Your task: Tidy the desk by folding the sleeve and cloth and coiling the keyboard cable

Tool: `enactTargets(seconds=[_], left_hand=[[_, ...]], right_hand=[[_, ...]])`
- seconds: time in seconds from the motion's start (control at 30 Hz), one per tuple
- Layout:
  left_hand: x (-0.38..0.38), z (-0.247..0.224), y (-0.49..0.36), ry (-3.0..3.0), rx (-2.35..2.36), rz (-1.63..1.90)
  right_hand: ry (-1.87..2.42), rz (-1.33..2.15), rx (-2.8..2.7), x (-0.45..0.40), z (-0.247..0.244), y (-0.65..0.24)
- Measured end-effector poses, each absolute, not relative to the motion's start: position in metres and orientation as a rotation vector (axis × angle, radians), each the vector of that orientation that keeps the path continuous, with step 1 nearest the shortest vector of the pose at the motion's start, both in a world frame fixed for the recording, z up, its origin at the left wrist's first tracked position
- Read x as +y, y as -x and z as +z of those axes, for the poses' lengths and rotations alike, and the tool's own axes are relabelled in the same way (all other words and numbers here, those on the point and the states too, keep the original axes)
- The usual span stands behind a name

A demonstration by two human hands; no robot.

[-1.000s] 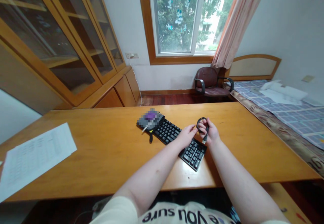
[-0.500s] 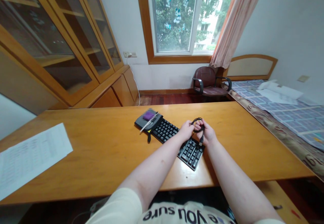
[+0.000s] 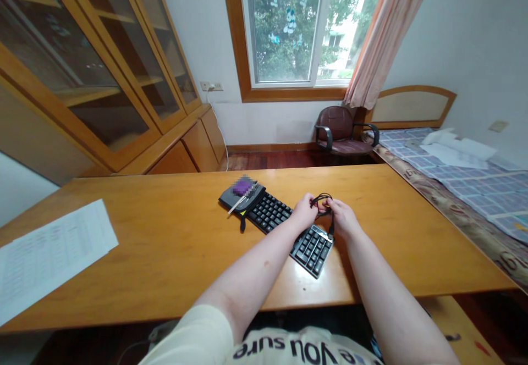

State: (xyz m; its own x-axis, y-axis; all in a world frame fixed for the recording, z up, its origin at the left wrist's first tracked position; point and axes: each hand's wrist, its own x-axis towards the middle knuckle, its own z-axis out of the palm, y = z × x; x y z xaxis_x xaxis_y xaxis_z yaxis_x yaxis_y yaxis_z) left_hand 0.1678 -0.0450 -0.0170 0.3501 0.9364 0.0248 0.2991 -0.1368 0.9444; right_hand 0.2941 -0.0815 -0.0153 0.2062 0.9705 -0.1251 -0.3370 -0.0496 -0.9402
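A black keyboard [image 3: 270, 211] lies slantwise on the wooden table [image 3: 173, 244]. Above its right part, my left hand [image 3: 304, 211] is closed on the left side of a coiled black cable [image 3: 322, 195]. My right hand [image 3: 341, 216] pinches the coil from the right. The cable's USB plug [image 3: 331, 230] hangs down beside the number keys. On the keyboard's left end rests a dark pouch-like item [image 3: 235, 195] with a blurred purple patch and a thin light stick [image 3: 241, 199] across it.
Printed paper sheets [image 3: 58, 255] lie at the table's left. Beyond the table are a glass-door cabinet [image 3: 136, 79], a dark red chair [image 3: 340, 128] and a bed [image 3: 466, 172] with papers on it.
My right hand has turned slightly, its fingers now reaching over the coil's right side. The USB plug has swung a little to the right. The keyboard has not moved.
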Motion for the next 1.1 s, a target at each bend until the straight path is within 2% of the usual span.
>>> enactTargets(seconds=[0.33,0.5,0.7,0.97,1.1], left_hand=[[-0.044,-0.010,-0.161,-1.829,1.173,0.855],[-0.048,-0.007,-0.147,-2.258,1.012,0.936],[-0.051,-0.003,-0.136,-2.523,0.973,0.813],[-0.046,-0.016,-0.143,-2.107,1.192,0.836],[-0.039,-0.026,-0.146,-1.811,1.165,0.887]], right_hand=[[1.614,0.861,-1.127,-0.077,-0.010,-0.296],[1.624,0.862,-1.203,-0.075,-0.019,-0.299],[1.614,0.871,-1.187,-0.073,-0.026,-0.303],[1.460,0.936,-1.223,-0.072,-0.023,-0.296],[1.374,1.080,-1.192,-0.076,-0.020,-0.297]])
